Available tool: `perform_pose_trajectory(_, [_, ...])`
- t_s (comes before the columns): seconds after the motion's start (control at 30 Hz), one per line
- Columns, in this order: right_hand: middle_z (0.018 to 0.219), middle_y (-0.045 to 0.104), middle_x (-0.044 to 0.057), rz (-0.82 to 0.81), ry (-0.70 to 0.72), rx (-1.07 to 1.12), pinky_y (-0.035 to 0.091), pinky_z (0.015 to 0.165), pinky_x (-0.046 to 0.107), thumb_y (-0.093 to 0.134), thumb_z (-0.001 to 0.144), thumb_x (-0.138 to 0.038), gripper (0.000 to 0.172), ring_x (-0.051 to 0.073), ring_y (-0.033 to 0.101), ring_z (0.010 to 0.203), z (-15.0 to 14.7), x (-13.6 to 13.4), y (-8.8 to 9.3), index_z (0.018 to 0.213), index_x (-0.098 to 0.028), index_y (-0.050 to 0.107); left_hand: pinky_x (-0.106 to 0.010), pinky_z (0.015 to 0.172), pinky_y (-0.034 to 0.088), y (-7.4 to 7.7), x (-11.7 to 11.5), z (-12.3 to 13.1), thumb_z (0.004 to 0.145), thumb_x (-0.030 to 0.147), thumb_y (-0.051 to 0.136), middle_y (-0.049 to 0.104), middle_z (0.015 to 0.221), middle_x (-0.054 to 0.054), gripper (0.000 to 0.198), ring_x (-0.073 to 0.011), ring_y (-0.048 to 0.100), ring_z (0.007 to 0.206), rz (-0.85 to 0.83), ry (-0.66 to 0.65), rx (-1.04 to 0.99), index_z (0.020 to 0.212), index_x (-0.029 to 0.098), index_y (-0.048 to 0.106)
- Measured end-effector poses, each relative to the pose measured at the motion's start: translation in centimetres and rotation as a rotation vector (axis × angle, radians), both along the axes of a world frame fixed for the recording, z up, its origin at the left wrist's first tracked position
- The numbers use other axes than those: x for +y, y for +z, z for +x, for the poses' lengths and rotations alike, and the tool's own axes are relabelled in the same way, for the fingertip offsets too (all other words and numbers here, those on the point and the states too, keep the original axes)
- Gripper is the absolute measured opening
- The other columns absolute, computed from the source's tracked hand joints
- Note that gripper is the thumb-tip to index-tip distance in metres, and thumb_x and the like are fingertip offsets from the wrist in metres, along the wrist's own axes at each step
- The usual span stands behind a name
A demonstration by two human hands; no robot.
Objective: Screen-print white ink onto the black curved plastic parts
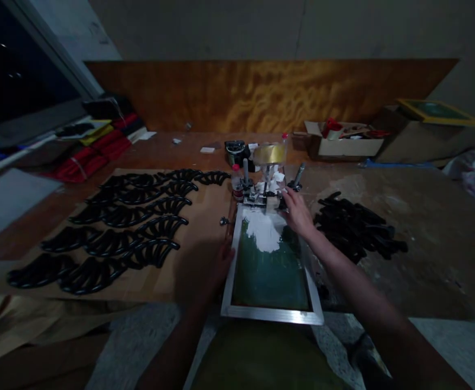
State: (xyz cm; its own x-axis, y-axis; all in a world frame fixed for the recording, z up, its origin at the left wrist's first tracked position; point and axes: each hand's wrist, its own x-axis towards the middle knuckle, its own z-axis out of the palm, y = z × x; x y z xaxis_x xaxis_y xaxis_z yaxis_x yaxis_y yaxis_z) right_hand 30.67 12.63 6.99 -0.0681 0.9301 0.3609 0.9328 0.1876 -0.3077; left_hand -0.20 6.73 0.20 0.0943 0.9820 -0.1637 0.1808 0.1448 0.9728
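A silver-framed printing screen (272, 314) with green mesh (270, 281) lies in front of me, held at its far end by a metal clamp (256, 200). Thick white ink (264, 230) covers the far part of the mesh. My right hand (296, 211) is at the screen's far right, fingers closed around a small pale squeegee (273, 205) at the edge of the ink. Dim in shadow, my left hand (223, 260) is against the left side of the frame; its fingers are mostly hidden.
Rows of black curved, ribbed pieces (111, 238) lie on cardboard (197, 216) at left. Black pieces are heaped (355, 227) at right. A red-capped bottle (236, 184) and dark tub (235, 153) stand behind the screen. An open carton (349, 146) sits back right.
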Motion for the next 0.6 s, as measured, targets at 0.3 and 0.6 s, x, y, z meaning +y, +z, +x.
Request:
perform_pose_trajectory(0.3, [0.112, 0.068, 0.014, -0.364, -0.055, -0.298, 0.047, 0.085, 0.029, 0.053, 0.089, -0.018, 0.02, 0.024, 0.062, 0.102, -2.7, -0.1, 0.2, 0.104, -0.015, 0.065, -0.047, 0.112, 0.04, -2.3, 0.1, 0.2, 0.088, 0.044, 0.057, 0.062, 0.137, -0.013, 0.052, -0.0282, 0.056, 0.128, -0.061, -0.005, -0.025, 0.133, 0.019, 0.059])
perform_pose_trajectory(0.6, [0.102, 0.066, 0.016, -0.317, 0.333, -0.343, 0.044, 0.089, 0.035, 0.049, 0.083, -0.009, 0.024, 0.027, 0.057, 0.101, -5.0, -5.4, -1.6, 0.101, -0.011, 0.065, -0.044, 0.113, 0.038, -3.3, 0.3, 0.3, 0.088, 0.049, 0.057, 0.058, 0.142, -0.014, 0.055, -0.0276, 0.053, 0.131, -0.081, -0.018, -0.036, 0.134, 0.018, 0.057])
